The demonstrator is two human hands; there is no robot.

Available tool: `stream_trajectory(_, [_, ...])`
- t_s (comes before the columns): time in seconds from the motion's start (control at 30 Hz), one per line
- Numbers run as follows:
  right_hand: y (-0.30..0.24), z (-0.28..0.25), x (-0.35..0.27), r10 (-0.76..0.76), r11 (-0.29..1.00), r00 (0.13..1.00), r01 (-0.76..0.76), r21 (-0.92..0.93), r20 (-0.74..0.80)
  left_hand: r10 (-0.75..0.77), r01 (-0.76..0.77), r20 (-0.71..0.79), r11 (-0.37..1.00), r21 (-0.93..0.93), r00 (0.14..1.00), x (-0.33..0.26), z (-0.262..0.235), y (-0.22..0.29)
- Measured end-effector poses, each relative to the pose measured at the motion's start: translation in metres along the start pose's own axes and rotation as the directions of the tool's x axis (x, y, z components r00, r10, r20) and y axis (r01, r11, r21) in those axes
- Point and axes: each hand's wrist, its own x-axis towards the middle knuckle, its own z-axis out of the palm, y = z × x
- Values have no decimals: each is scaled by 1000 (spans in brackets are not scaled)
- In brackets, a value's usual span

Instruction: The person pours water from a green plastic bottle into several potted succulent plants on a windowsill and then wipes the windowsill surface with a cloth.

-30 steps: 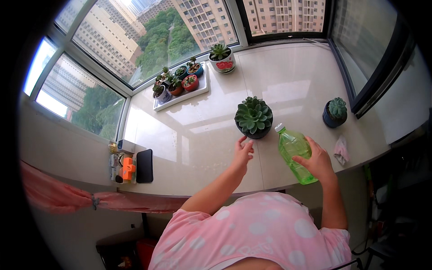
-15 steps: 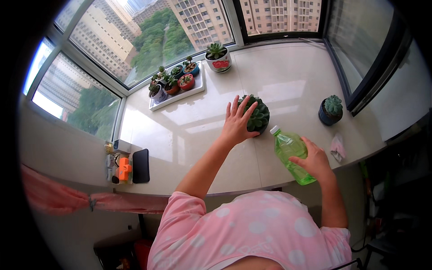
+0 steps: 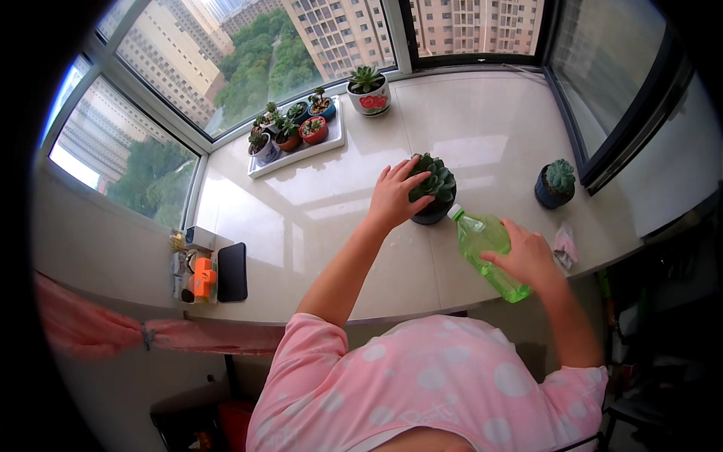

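Observation:
A large dark green succulent (image 3: 439, 181) grows in a dark round pot (image 3: 431, 216) near the middle of the counter. My left hand (image 3: 393, 197) lies against its left side, fingers apart and touching the leaves. My right hand (image 3: 525, 260) is wrapped round a clear green plastic bottle (image 3: 482, 245). The bottle is tilted, its white-topped neck up at the pot's right rim and its base toward me. Some liquid shows low in it. Whether any comes out at the neck I cannot tell.
A white tray (image 3: 331, 141) of several small potted succulents stands far left by the window. A white pot with a red pattern (image 3: 370, 102) is beside it. Right of me are a blue-potted succulent (image 3: 555, 186) and a crumpled cloth (image 3: 565, 246). A black phone (image 3: 232, 273) lies left.
The bottle's neck has come closer to the pot's rim. My left hand has shifted on the leaves toward their left side, and more of the pot shows.

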Motion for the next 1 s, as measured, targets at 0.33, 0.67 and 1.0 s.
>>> stream_trajectory(0.33, [-23, -21, 24, -41, 970, 995, 62, -237, 93, 2, -6, -60, 997, -76, 998, -2, -1, -5])
stream_trajectory(0.67, [-19, -16, 14, -97, 959, 995, 86, -269, -30, -10, 8, -29, 996, -88, 1000, -2, 0, -7])
stream_trajectory(1.0, [-29, -19, 2, -48, 957, 998, 33, -289, -44, -3, 0, -30, 995, -97, 1000, 1, -2, -8])
